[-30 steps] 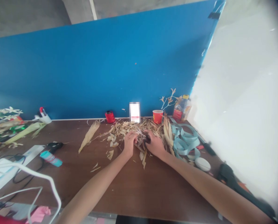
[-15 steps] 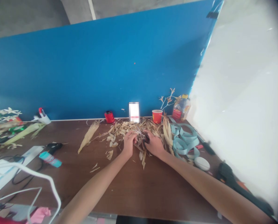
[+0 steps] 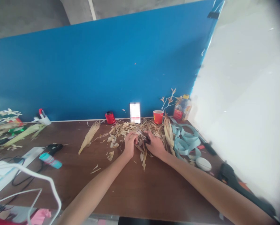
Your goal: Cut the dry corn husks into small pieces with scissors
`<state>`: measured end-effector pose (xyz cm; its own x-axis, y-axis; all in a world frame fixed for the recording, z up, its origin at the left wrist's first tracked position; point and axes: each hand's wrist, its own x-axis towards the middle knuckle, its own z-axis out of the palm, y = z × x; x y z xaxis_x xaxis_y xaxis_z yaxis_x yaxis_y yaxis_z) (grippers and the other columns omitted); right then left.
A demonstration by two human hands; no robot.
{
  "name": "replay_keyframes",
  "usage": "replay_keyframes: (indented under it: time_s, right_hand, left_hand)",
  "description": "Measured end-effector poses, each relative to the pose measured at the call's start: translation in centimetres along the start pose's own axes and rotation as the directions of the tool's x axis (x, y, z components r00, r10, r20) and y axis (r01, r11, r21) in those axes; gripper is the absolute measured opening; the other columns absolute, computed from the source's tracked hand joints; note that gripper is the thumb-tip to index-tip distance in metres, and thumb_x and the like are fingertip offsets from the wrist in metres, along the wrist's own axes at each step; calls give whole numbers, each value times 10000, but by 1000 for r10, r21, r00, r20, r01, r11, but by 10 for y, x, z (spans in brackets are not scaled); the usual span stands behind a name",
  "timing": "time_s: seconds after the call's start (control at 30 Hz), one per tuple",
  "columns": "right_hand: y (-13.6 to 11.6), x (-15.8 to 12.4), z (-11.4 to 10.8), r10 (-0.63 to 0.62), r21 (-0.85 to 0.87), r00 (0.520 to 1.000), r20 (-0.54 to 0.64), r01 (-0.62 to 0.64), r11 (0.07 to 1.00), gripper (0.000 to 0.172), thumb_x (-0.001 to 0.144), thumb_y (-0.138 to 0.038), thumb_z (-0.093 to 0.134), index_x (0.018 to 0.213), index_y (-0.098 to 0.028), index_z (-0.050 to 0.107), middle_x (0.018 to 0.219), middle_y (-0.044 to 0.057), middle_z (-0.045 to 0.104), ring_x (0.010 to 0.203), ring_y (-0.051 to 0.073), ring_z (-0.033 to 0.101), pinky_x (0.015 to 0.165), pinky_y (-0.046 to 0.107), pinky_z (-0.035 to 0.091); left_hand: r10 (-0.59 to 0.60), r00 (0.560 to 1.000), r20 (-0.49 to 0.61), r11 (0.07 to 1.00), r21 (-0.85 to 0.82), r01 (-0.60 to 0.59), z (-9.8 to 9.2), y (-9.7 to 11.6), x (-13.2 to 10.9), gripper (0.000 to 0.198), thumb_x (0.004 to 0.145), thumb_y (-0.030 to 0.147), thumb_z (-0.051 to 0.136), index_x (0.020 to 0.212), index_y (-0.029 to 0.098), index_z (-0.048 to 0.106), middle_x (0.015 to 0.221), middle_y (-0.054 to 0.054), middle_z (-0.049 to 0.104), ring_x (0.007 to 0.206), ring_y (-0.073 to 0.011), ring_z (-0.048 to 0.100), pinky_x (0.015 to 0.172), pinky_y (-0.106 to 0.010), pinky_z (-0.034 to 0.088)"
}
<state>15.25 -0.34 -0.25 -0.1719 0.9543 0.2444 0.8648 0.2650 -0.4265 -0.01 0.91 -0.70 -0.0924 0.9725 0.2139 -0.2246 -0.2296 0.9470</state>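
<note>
My right hand (image 3: 156, 146) is closed round the dark handles of a pair of scissors (image 3: 147, 140), whose thin shiny blades point up and left toward my other hand. My left hand (image 3: 129, 144) has its fingers pinched together beside the blade tips; what sits in the pinch is too small to name. Both hands are over a heap of dried corn husk scraps (image 3: 128, 126). Whole dried husks lie on either side, a pale husk (image 3: 89, 137) to the left and another husk (image 3: 169, 134) close by my right hand.
Along the blue partition (image 3: 121, 68) stand a red can (image 3: 110, 117), a red paper cup (image 3: 158, 117) and a plastic bottle (image 3: 182, 109). Pale blue ribbon (image 3: 186, 140), a white round object (image 3: 203, 164) and a glue gun (image 3: 229, 175) lie right. White cables (image 3: 53, 184) cross the left side.
The scissor handles look closer together than before. Both hands stay in nearly the same place.
</note>
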Motion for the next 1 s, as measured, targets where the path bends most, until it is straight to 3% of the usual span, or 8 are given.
replay_keyframes:
  time_s: [0.5, 0.77, 1.0]
  right_hand:
    - [-1, 0, -1, 1, 18, 1000, -20, -1, 1000, 550, 781, -256, 521, 1319, -263, 409, 923, 15, 693, 827, 214, 636, 700, 275, 415]
    - [-2, -2, -3, -1, 7, 1000, 2, 1, 1000, 592, 765, -256, 535, 1340, -270, 395, 951, 19, 687, 892, 229, 633, 733, 284, 426]
    - [-2, -1, -2, 15, -16, 1000, 25, -15, 1000, 519, 801, -264, 522, 1311, -264, 428, 942, 29, 683, 890, 225, 631, 723, 278, 422]
  left_hand:
    - [0, 1000, -3, 1000, 2, 0, -1, -1, 0, 199, 756, 305, 593, 636, 170, 510, 520, 45, 453, 464, -79, 386, 487, -234, 295]
    - [-8, 997, -77, 999, -43, 4, 0, -4, 2, 230, 730, 305, 618, 607, 170, 477, 514, 45, 450, 456, -73, 377, 464, -225, 285]
    - [-34, 993, -113, 995, -101, 23, -1, -6, 4, 227, 724, 314, 594, 631, 180, 436, 516, 53, 431, 446, -70, 369, 438, -214, 269]
